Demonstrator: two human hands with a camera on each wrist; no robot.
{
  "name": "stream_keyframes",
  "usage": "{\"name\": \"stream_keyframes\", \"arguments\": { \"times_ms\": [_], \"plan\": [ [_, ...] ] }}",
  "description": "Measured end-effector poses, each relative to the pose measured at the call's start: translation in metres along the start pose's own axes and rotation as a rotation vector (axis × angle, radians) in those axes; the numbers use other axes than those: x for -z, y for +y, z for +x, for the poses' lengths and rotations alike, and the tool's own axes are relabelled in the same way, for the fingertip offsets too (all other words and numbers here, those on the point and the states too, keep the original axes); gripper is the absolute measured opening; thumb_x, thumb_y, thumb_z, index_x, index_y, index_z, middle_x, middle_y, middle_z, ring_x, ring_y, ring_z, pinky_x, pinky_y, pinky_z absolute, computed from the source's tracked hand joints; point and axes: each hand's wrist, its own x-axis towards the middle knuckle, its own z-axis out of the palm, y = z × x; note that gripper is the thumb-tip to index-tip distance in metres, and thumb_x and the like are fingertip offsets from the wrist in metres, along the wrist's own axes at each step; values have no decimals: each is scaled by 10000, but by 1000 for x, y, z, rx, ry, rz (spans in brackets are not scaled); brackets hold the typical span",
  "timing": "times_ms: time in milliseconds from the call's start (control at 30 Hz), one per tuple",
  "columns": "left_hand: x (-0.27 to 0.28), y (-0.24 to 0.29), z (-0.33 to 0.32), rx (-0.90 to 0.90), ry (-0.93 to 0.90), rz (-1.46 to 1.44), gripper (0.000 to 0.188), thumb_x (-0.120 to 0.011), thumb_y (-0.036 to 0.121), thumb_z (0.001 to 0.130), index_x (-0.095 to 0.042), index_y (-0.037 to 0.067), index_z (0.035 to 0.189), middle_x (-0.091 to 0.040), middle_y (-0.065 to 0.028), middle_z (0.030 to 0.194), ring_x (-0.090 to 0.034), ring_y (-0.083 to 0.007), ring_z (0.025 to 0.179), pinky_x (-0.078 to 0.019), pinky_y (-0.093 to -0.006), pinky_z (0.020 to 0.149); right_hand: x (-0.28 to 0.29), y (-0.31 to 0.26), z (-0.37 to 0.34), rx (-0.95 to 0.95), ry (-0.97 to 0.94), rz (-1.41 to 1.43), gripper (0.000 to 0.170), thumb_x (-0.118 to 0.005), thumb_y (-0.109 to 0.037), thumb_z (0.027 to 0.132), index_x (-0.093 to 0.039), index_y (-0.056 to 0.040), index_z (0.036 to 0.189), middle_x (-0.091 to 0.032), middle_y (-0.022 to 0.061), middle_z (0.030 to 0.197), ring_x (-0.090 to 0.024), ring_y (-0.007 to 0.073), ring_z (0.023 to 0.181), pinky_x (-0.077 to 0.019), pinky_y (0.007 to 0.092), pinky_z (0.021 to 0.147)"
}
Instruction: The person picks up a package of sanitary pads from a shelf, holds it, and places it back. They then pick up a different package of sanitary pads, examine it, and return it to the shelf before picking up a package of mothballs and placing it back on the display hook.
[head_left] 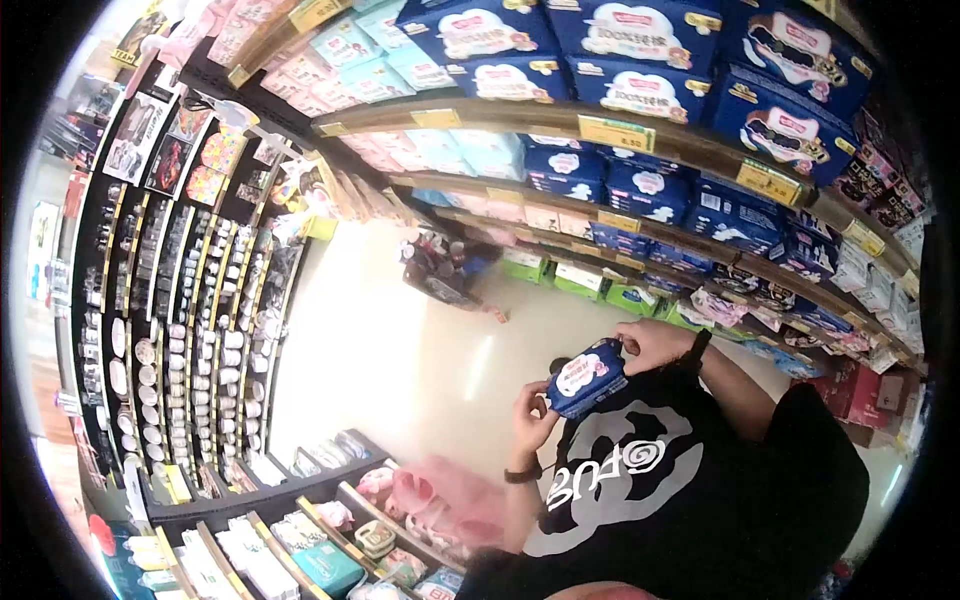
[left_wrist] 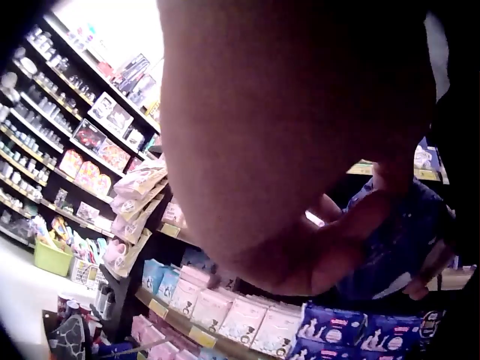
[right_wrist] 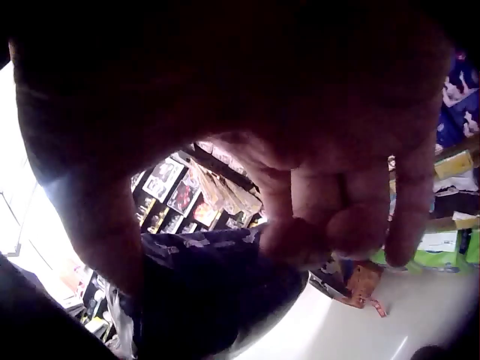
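A dark blue soft pack [head_left: 588,382] with a white cloud-shaped label is held up in front of the chest, tilted, its printed face toward the head camera. My left hand [head_left: 535,418] grips its left end, thumb and fingers at the edge. At the opposite upper corner, my right hand [head_left: 655,346] pinches the pack. In the left wrist view, the same pack [left_wrist: 397,255] lies beyond the left hand [left_wrist: 300,262], which covers part of it. The right wrist view has the pack [right_wrist: 217,292] dark, between the thumb and curled fingers [right_wrist: 360,225].
Shelves of similar blue packs [head_left: 640,90] and pink and light blue packs [head_left: 365,75] rise ahead, with yellow price tags. A dark basket of goods [head_left: 440,265] stands on the pale floor [head_left: 430,370]. Tall racks [head_left: 190,300] line the left; a low shelf [head_left: 240,550] is nearer.
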Motion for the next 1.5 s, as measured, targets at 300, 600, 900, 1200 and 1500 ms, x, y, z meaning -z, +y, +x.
{"name": "stream_keyframes", "arguments": {
  "times_ms": [300,600,900,1200,1500],
  "plan": [
    [94,23,70,119,-157,-350,576,-469,-45,756,-503,-8,1330,-595,-112,1241,-574,-210,1147,-455,-351,1019,0,-83,85,64,158,-66,259,-670,-255,794,-666,-3,851,-597,157,655,-590,278,596,-424,412,572],
    [104,4,96,165,-262,-255,535,-477,-88,787,-496,-3,1315,-578,-106,1240,-611,-181,1077,-503,-326,940,-3,-61,102,-194,153,60,456,-654,-396,793,-681,-10,1036,-678,132,820,-641,260,741,-480,386,673],
    [123,22,169,150,-189,-211,431,-481,-101,814,-530,2,1230,-578,-77,1168,-606,-154,979,-501,-285,853,34,-70,133,-239,152,103,562,-618,-445,826,-631,-5,1174,-693,190,1034,-655,305,948,-502,403,814],
    [91,54,268,24,-252,-402,544,-527,139,752,-520,5,1280,-524,-83,1277,-453,-210,1290,-288,-330,1129,79,-82,115,-128,532,354,427,-608,-312,863,-619,-11,1165,-684,139,1065,-634,239,990,-490,377,854],
    [55,128,344,-114,-595,-418,876,-778,267,809,-303,16,1501,-424,-126,1447,-432,-246,1334,-347,-378,1115,123,-88,103,-42,1031,657,348,-557,-159,913,-623,46,1186,-659,113,1090,-594,153,975,-476,306,889]
  ]
}}
